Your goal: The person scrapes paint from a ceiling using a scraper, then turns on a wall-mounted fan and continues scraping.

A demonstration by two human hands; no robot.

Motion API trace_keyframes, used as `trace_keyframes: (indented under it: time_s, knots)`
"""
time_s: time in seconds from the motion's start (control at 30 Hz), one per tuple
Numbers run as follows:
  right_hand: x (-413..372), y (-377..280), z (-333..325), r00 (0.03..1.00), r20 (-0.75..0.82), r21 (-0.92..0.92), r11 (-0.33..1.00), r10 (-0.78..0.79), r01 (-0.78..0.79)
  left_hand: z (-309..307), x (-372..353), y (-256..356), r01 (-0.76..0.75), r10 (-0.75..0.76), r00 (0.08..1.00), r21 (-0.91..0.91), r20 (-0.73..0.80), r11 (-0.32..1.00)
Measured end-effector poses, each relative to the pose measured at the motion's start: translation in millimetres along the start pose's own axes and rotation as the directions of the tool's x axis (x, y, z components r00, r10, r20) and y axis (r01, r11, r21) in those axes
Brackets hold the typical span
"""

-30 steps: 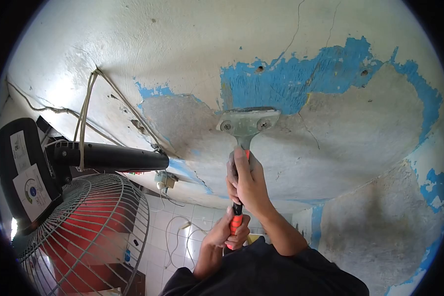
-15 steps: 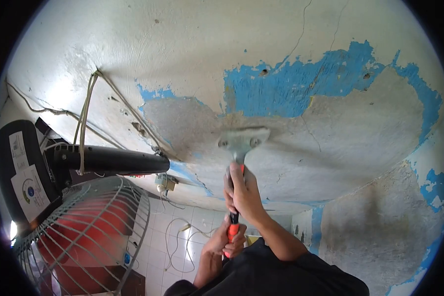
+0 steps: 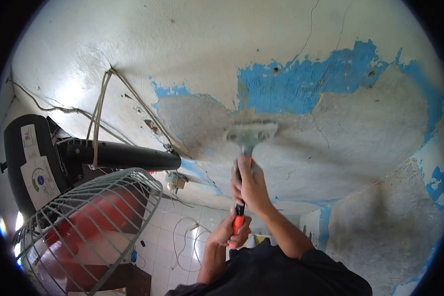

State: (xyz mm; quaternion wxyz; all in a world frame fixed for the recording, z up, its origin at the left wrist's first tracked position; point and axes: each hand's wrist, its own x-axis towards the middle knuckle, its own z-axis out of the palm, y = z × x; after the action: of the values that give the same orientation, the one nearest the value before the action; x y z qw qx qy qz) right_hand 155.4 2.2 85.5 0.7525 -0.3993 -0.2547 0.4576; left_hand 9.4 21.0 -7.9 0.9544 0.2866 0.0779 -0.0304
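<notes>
Pressing the scraper (image 3: 251, 132) blade-up against the ceiling (image 3: 182, 49), just below the blue paint (image 3: 281, 89). Clamping the right hand (image 3: 250, 185) tight high on the shaft, the left hand (image 3: 228, 232) round the orange grip's end. Judging it stiff, light, wanting both hands.

A lived-in room mid-renovation, by every sign overhead. Above the right hand (image 3: 249, 185) and left hand (image 3: 229, 232), both closed round a scraper (image 3: 250, 132), the cracked ceiling (image 3: 182, 49) is white at its edges. A blue undercoat (image 3: 291, 89) shows just beyond the blade, and bare grey plaster (image 3: 350, 133) spreads around and to the right of the hands. Left of them, loose cables (image 3: 101, 108) trail across the ceiling to a black fan (image 3: 84, 227) with a wire guard and red blades. Below the hands a white-tiled wall (image 3: 158, 217) carries a dangling cord (image 3: 180, 237), and the wall (image 3: 380, 222) to their right is stripped to grey with blue remnants.
</notes>
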Motion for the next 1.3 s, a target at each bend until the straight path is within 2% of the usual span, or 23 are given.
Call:
trace_keyframes:
  time_s: [0.03, 0.1, 0.17, 0.2, 0.27, 0.3, 0.37, 0.43, 0.5, 0.53, 0.63, 0.67, 0.77, 0.8, 0.9, 0.93, 1.03, 1.07, 1.1, 1.17, 1.3]
  knots:
    - [-1.0, 7.0, -2.4, 1.0, -0.002, -0.013, 1.0, 0.0, 0.0, -5.7, -5.1, -8.6, 0.054, -0.054, 0.999, -0.076, 0.0, 0.996]
    - [-1.6, 20.7, -6.3, 1.0, -0.011, -0.032, 0.999, 0.015, -0.016, -13.9, -5.9, -13.9, 0.051, -0.049, 0.999, -0.098, 0.021, 0.994]
    - [4.2, 5.0, 0.2, 0.999, 0.041, -0.034, 0.999, -0.017, 0.018, -15.2, -0.5, 0.5, 0.001, 0.002, 0.998, -0.045, 0.063, 0.999]
    - [9.9, -5.9, 5.8, 0.997, 0.066, -0.028, 0.999, -0.035, 0.037, -1.4, 2.4, 15.7, -0.009, 0.008, 1.0, 0.043, 0.03, 0.999]
    - [11.9, -7.3, 9.6, 0.993, 0.096, -0.058, 0.995, -0.072, 0.078, -6.4, -2.4, 12.9, 0.004, -0.004, 1.0, 0.035, 0.002, 0.999]
    - [9.0, -1.3, 7.8, 0.997, 0.065, -0.052, 0.998, -0.044, 0.047, -8.9, -2.3, 12.9, 0.01, -0.01, 1.0, 0.039, -0.002, 0.999]
    - [0.2, 16.3, 0.7, 1.0, 0.005, -0.039, 0.999, 0.021, -0.021, -13.6, -11.0, -8.6, 0.057, -0.058, 0.998, -0.079, -0.01, 0.995]
    - [1.5, 15.7, 2.2, 1.0, 0.026, -0.03, 0.999, 0.012, -0.011, -18.0, -10.0, -8.9, 0.074, -0.064, 0.996, -0.166, 0.066, 0.983]
    - [7.4, 1.8, 8.5, 0.997, 0.073, -0.008, 1.0, -0.004, 0.004, -15.5, -4.6, 12.8, 0.025, -0.023, 0.998, -0.024, 0.058, 0.999]
    - [12.5, -8.8, 14.8, 0.996, 0.064, 0.003, 0.998, -0.069, 0.069, -2.9, -2.1, 26.5, 0.04, -0.042, 0.994, 0.023, 0.102, 0.999]
    - [11.7, 0.1, 10.2, 0.996, 0.067, -0.007, 0.999, -0.052, 0.052, -8.2, -4.4, 18.6, 0.025, -0.025, 0.999, -0.003, 0.027, 1.0]
    - [5.4, 5.3, 9.7, 0.998, 0.019, -0.018, 0.998, -0.054, 0.054, -7.8, -10.1, 12.2, 0.047, -0.047, 0.999, -0.012, 0.025, 0.999]
    - [6.3, 10.5, 4.8, 0.998, 0.039, 0.001, 0.998, -0.055, 0.055, -17.6, -9.3, 10.6, 0.07, -0.07, 0.997, 0.002, 0.038, 0.998]
    - [5.8, 6.0, 6.6, 0.997, 0.046, 0.021, 0.998, -0.057, 0.056, -9.0, -7.1, 22.0, 0.065, -0.065, 0.998, 0.046, 0.004, 0.997]
    - [11.4, -10.0, 14.3, 0.997, 0.046, 0.059, 0.997, -0.059, 0.056, 1.4, -5.8, 35.7, 0.049, -0.052, 0.998, 0.069, 0.043, 0.996]
    - [9.1, -3.1, 12.4, 0.999, 0.034, 0.05, 0.998, -0.042, 0.041, -1.8, -7.9, 29.0, 0.06, -0.059, 0.998, 0.085, -0.01, 0.995]
    - [8.9, 13.5, 10.0, 0.999, 0.033, 0.027, 0.999, -0.043, 0.042, -7.4, -16.5, 13.0, 0.081, -0.081, 0.997, -0.05, 0.0, 0.995]
    - [11.2, 12.3, 9.7, 0.998, 0.036, 0.026, 0.999, -0.048, 0.047, -11.1, -17.3, 18.2, 0.108, -0.109, 0.994, -0.043, -0.027, 0.993]
    - [10.5, 8.1, 13.2, 0.998, 0.038, 0.029, 0.999, -0.042, 0.041, -10.5, -15.9, 27.2, 0.09, -0.088, 0.996, 0.044, -0.032, 0.995]
    - [13.3, 0.7, 17.4, 0.996, 0.056, 0.073, 0.995, -0.071, 0.066, 2.4, -14.4, 43.6, 0.093, -0.096, 0.995, 0.105, 0.026, 0.99]
    - [9.8, 18.2, 12.8, 0.997, 0.025, 0.051, 0.996, -0.068, 0.067, -16.4, -21.8, 26.2, 0.138, -0.138, 0.99, 0.022, -0.035, 0.99]
